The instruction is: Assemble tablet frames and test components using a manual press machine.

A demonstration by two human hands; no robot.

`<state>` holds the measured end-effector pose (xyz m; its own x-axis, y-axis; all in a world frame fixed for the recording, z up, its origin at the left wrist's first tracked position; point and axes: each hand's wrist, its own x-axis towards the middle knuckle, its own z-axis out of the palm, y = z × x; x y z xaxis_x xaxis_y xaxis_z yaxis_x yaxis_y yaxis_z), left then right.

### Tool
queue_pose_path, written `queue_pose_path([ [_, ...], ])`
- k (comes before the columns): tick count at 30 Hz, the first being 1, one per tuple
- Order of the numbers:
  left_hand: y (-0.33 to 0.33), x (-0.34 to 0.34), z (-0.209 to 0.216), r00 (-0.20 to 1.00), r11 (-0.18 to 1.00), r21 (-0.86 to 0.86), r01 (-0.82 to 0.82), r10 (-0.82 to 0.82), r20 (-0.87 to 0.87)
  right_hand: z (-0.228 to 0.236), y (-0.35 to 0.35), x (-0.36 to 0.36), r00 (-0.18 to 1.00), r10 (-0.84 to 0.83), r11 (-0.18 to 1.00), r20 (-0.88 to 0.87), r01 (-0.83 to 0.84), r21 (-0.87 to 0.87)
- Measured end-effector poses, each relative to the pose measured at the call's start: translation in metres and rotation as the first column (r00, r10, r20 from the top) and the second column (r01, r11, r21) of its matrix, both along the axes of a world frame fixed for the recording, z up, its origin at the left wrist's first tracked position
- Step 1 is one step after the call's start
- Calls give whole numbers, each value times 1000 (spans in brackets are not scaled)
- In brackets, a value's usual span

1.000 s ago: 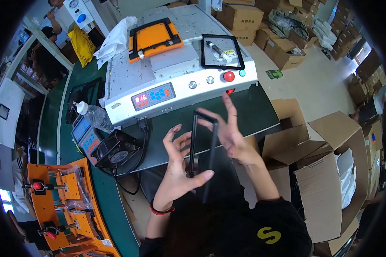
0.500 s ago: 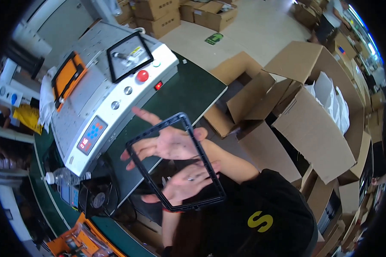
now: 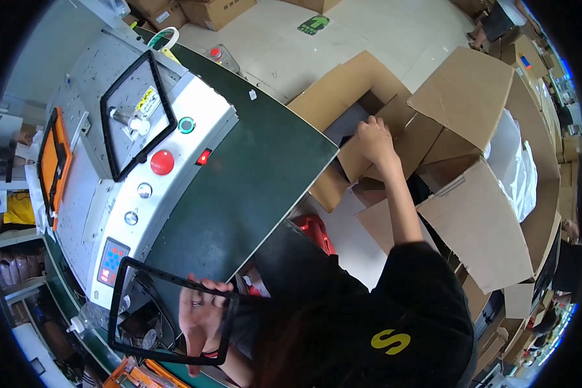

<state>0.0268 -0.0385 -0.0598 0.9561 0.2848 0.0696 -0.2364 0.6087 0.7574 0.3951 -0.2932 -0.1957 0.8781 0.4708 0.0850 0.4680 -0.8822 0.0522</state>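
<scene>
Left hand (image 3: 199, 317) grips one black frame (image 3: 168, 313) over the counter (image 3: 252, 174), right hand (image 3: 373, 137) reaches into one of several boxes (image 3: 368, 110), grip unclear, second frame (image 3: 136, 113) on the machine (image 3: 110, 187).

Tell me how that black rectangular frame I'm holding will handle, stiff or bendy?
The black frame is thin and open in the middle, so probably light. It holds its rectangle in the left hand alone, so likely fairly stiff, though its narrow sides may flex.

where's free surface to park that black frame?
Bare: the green bench top between the grey machine and the open cardboard box. Crowded: machine top carries another black frame; right hand reaches into the box; left hand holds the frame.
</scene>
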Motion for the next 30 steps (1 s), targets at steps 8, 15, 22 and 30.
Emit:
queue_pose_path([
  [8,6,-4,-7,845,931,-144,-336,230,-483,-149,47,114,807,-188,929,-560,-39,-369],
  [15,15,0,-19,960,975,-158,-157,113,-256,-193,7,127,560,-508,678,-654,-208,-705],
  [22,13,10,-14,972,979,-165,-123,85,-218,-168,-23,137,572,-478,859,-667,146,-491],
  [30,2,1,0,998,999,20,-32,33,-57,-172,-67,128,671,-150,936,-726,333,115],
])
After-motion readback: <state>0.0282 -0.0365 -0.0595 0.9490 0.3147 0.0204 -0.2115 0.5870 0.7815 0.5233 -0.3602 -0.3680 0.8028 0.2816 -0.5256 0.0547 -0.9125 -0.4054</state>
